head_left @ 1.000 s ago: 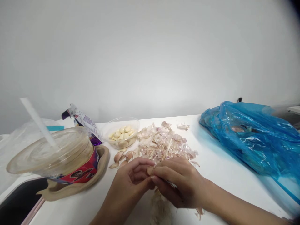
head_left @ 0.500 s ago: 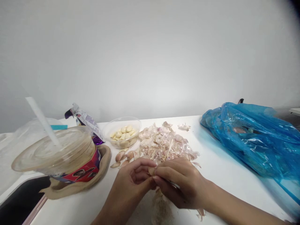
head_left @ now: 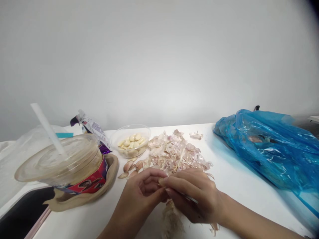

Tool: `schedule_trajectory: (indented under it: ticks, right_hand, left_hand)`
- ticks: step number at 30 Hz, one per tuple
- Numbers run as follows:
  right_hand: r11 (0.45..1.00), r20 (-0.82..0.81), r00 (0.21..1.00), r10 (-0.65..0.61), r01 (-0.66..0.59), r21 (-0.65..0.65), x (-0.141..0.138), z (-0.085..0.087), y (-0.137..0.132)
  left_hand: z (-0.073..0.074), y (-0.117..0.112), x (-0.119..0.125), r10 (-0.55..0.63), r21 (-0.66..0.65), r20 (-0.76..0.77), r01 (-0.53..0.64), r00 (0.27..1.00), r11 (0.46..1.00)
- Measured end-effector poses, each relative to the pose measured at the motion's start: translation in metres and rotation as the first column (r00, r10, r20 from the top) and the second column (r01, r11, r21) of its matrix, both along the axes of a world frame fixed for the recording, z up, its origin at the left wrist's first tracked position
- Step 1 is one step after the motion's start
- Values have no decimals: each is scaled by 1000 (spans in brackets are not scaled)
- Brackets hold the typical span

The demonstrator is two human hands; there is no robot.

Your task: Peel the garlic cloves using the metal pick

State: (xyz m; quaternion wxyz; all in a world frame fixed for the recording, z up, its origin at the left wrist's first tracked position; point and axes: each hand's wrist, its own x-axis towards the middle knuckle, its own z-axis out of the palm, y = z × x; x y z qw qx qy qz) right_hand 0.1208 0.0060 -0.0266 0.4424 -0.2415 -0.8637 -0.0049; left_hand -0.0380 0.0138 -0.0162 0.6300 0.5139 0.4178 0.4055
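My left hand [head_left: 139,196] and my right hand [head_left: 194,196] meet over the white table [head_left: 239,186], fingers curled and pinched together on a garlic clove [head_left: 161,181] whose tip shows between them. A thin metal blade [head_left: 190,198] pokes out under my right fingers. Garlic skin [head_left: 171,217] lies beneath both hands. Just beyond them spreads a heap of garlic peels [head_left: 175,154]. Unpeeled cloves [head_left: 129,166] lie left of the heap. A clear bowl [head_left: 119,136] behind them holds several peeled cloves [head_left: 132,142].
A lidded drink cup [head_left: 64,162] with a white straw [head_left: 47,127] stands at left on a tan holder [head_left: 109,169]. A snack wrapper [head_left: 92,127] leans behind it. A dark phone [head_left: 22,215] lies at the lower left. A blue plastic bag [head_left: 271,146] fills the right.
Both hands stay pinched on the clove; my right hand has shifted slightly right and down. The view has drifted a little.
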Motion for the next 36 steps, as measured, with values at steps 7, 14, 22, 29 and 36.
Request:
schedule_trajectory:
  ticks: [7, 14, 22, 29, 36]
  right_hand:
    - [999, -22, 999, 38, -38, 25, 0, 1, 0]
    - [997, -43, 997, 60, -58, 48, -1, 2, 0]
    - [994, -50, 996, 67, -63, 85, -2, 6, 0]
    - [984, -54, 984, 169, -165, 75, -1, 12, -3]
    - [992, -41, 995, 95, -91, 83, 0, 7, -1]
  left_hand:
    - [-1, -1, -1, -22, 11, 22, 22, 999, 1000]
    - [3, -3, -1, -21, 10, 13, 21, 1000, 1000]
    - [3, -4, 0, -81, 103, -159, 98, 984, 990]
    - [5, -12, 6, -111, 100, -240, 139, 964, 985]
    - [-2, -10, 2, -127, 35, -171, 135, 977, 990]
